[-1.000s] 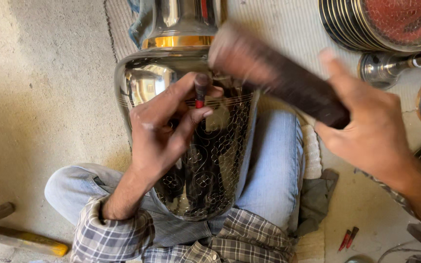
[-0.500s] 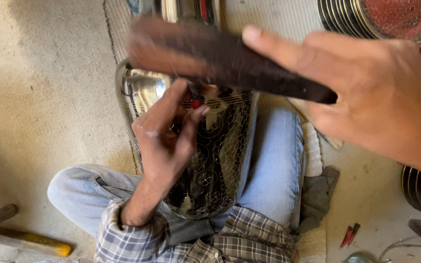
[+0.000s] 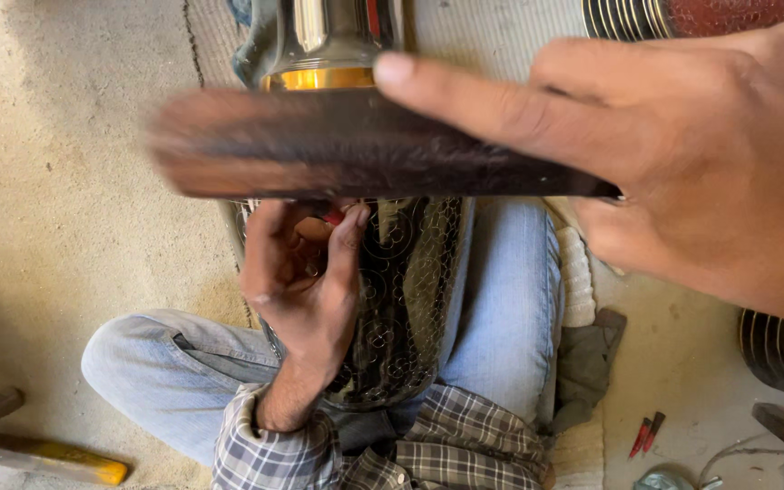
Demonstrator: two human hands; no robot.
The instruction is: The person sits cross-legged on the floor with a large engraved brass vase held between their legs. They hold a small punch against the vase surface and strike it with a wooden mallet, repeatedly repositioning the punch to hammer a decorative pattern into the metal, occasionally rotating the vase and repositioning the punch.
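On my lap sits the shiny metal vase (image 3: 401, 299), lying across my jeans with its patterned side up; my left hand (image 3: 306, 281) rests on it, fingers pinched around a small red-tipped tool (image 3: 333, 216) held against the surface; my right hand (image 3: 682, 154) is up close to the camera, clamped on a dark wooden mallet (image 3: 356, 145) that's blurred; stacked metal plates (image 3: 682, 18) sit off at top right.
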